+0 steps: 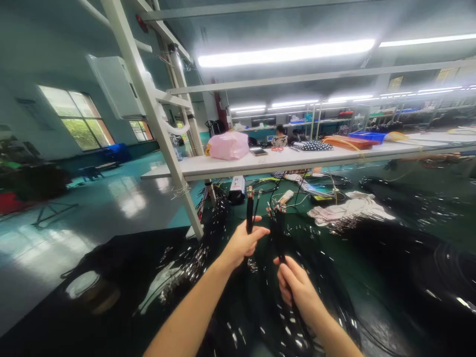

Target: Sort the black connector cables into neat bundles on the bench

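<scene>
My left hand is closed around a black cable that stands upright with a metal connector at its top. A thinner black cable rises beside it, and the left thumb points to the right. My right hand grips a bundle of black cables lower down. Several metal connectors cluster at the top of that bundle. The two hands are apart, with the left one higher. Below both hands lie more black cables with shiny ends, partly blurred.
A white shelf runs across above the bench, carrying a pink bag and a blue tray. A slanted metal post stands at left. White cloth and coiled black cables lie at right. A person is far back.
</scene>
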{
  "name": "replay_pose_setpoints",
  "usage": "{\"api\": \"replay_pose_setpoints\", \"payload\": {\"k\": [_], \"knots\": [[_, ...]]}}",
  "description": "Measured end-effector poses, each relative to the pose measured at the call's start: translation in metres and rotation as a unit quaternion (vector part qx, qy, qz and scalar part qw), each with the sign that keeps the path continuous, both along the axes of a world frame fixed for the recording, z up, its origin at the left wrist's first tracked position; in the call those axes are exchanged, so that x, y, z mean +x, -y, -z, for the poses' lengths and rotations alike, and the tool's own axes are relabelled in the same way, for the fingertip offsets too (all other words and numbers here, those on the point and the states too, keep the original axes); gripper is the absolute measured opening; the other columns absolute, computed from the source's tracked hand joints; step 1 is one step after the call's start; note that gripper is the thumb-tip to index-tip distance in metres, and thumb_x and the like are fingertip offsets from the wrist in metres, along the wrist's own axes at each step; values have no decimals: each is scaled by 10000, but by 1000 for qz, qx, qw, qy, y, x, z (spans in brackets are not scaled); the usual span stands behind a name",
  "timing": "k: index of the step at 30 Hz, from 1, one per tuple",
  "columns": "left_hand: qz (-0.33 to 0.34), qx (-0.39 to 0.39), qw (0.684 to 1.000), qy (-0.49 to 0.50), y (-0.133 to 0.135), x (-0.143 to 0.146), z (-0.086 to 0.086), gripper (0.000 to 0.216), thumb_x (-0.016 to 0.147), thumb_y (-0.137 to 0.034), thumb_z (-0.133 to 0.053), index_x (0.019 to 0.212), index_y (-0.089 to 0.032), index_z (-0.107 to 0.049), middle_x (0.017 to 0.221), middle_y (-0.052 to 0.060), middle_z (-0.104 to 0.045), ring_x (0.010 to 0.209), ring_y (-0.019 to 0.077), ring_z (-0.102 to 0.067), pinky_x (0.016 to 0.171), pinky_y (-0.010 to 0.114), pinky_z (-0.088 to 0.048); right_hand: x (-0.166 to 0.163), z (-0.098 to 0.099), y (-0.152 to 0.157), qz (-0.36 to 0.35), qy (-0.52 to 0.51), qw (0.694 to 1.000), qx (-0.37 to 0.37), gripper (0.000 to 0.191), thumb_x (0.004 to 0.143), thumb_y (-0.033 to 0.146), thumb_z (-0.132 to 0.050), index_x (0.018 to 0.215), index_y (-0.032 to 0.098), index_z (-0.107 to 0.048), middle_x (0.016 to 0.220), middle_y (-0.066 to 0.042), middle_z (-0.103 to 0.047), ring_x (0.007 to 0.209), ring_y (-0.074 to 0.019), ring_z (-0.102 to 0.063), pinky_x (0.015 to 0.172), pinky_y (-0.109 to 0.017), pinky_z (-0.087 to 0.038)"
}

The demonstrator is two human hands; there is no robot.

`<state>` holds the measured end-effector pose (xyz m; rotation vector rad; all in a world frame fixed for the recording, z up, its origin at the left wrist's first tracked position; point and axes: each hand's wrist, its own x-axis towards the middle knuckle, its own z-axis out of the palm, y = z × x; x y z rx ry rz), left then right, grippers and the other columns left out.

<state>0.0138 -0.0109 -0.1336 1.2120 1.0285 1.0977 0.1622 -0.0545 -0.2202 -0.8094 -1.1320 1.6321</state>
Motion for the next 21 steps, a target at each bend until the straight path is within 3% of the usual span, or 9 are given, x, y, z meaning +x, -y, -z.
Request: {"api": "replay_pose_setpoints", "payload": {"k": [3, 9, 12, 16, 18, 21], "knots": [[6, -8, 998, -55, 0, -9, -2, 534, 653, -415, -661, 1078, -169, -450, 880, 77, -619, 325, -27, -223, 318, 166, -115, 4, -2, -2, -39, -10, 999, -8, 326, 761, 471, -534, 904, 198, -428, 549, 93, -361, 357, -28, -262, 300, -133, -208], [70, 17, 993, -93, 2, 6, 0, 322, 718, -425, -578, 820, -142, -464, 685, 43, -627, 310, 5, -288, 301, 156, -186, -12, -13, -1, -147, -33, 988, -20, 275, 789, 451, -512, 840, 190, -443, 561, 81, -378, 374, -32, -284, 315, -144, -228], [28, 41, 996, -77, -3, 0, -2, 278, 765, -424, -504, 774, -168, -395, 573, 13, -595, 285, 17, -262, 290, 152, -176, -9, -12, -3, -118, 62, 990, 51, 305, 779, 454, -519, 919, 188, -468, 579, 70, -410, 402, -51, -335, 364, -176, -298], [-3, 59, 994, -95, -10, -16, -18, 250, 779, -405, -481, 792, -178, -376, 598, 19, -605, 275, 8, -212, 286, 153, -151, -1, -1, -8, -53, 201, 965, 162, 394, 789, 461, -486, 1041, 157, -493, 619, 27, -474, 525, -103, -429, 480, -218, -364], [-22, 72, 991, -108, -13, -21, -25, 259, 770, -414, -493, 809, -174, -402, 653, 26, -613, 281, 6, -234, 289, 155, -155, 0, 2, -9, -35, 215, 960, 175, 428, 801, 481, -448, 1063, 145, -491, 598, 29, -445, 516, -107, -403, 473, -226, -342], [-109, 120, 980, -117, -16, -27, -27, 275, 744, -418, -524, 841, -171, -454, 663, 6, -598, 299, 17, -298, 305, 162, -190, -3, -1, -5, -38, 200, 964, 169, 455, 797, 513, -439, 1055, 141, -490, 563, 44, -396, 473, -97, -355, 441, -224, -298]]}}
